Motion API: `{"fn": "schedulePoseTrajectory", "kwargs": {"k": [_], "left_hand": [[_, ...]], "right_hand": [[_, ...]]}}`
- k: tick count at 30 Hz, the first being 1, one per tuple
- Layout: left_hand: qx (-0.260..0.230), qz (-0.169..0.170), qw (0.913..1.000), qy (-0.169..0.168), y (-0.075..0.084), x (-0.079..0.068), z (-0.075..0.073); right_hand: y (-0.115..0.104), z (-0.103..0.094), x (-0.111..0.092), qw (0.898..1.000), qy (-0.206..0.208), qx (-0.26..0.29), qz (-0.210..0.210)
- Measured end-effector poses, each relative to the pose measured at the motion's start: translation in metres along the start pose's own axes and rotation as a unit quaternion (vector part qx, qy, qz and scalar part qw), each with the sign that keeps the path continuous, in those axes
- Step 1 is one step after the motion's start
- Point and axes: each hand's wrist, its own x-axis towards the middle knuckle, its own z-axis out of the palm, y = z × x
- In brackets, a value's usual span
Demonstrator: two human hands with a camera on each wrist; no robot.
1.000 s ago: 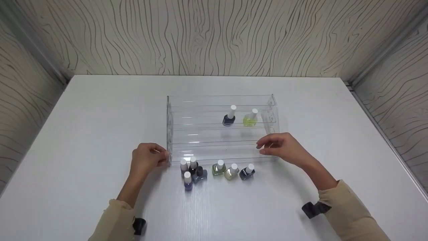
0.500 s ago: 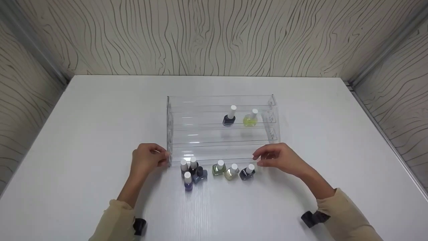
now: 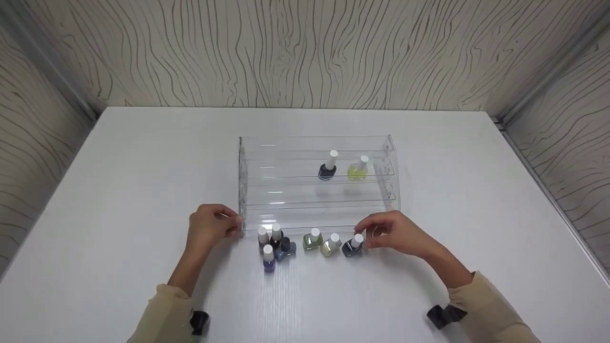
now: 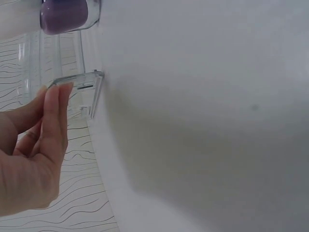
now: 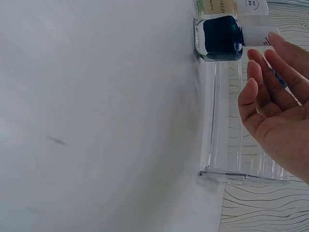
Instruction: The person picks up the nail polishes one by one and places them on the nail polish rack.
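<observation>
- The front left corner of the clear tiered rack (image 3: pixel 240 183) is pinched between thumb and fingers by the left hand (image 3: pixel 212 225).
- The rack is set on the white table (image 3: pixel 119 190), in front of the wood-patterned wall (image 3: pixel 286 57).
- The dark blue bottle (image 3: pixel 351 248) is stood upright on the table, just before the rack's front edge, towards its right end.
- Its white cap (image 3: pixel 357 240) is neared by the right hand (image 3: pixel 398 233), whose fingers are loosely bent and parted; whether the cap is touched cannot be told.
- To the left of that bottle, the pale yellow bottle (image 3: pixel 330 246) and the green bottle (image 3: pixel 312 242) are lined up.
- Farther left, four more are grouped: the purple bottle (image 3: pixel 269 264) nearest the person, the grey-blue bottle (image 3: pixel 288 251) with a dark cap, and two dark white-capped bottles (image 3: pixel 275 241) behind.
- On an upper tier, a black-looking bottle (image 3: pixel 327 171) and a bright yellow bottle (image 3: pixel 357 172) are held side by side, slightly apart.
- Both forearms are covered by beige sleeves (image 3: pixel 164 314).
</observation>
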Motion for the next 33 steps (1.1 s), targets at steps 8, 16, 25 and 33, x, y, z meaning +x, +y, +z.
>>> {"fn": "schedulePoseTrajectory", "kwargs": {"k": [8,16,25,33], "left_hand": [[-0.003,0.001,1.0000,-0.001,-0.001,0.000,0.000],[-0.009,0.001,1.0000,-0.003,0.000,-0.001,0.000],[-0.003,0.007,1.0000,0.001,0.000,-0.001,0.000],[-0.002,0.003,1.0000,0.001,0.000,-0.001,0.000]], "right_hand": [[0.017,0.005,0.002,1.000,-0.006,0.016,-0.010],[0.016,0.008,0.003,0.998,-0.001,0.025,-0.051],[0.018,0.009,0.002,0.998,0.004,0.028,-0.055],[0.019,0.009,0.002,0.998,0.006,0.024,-0.056]]}}
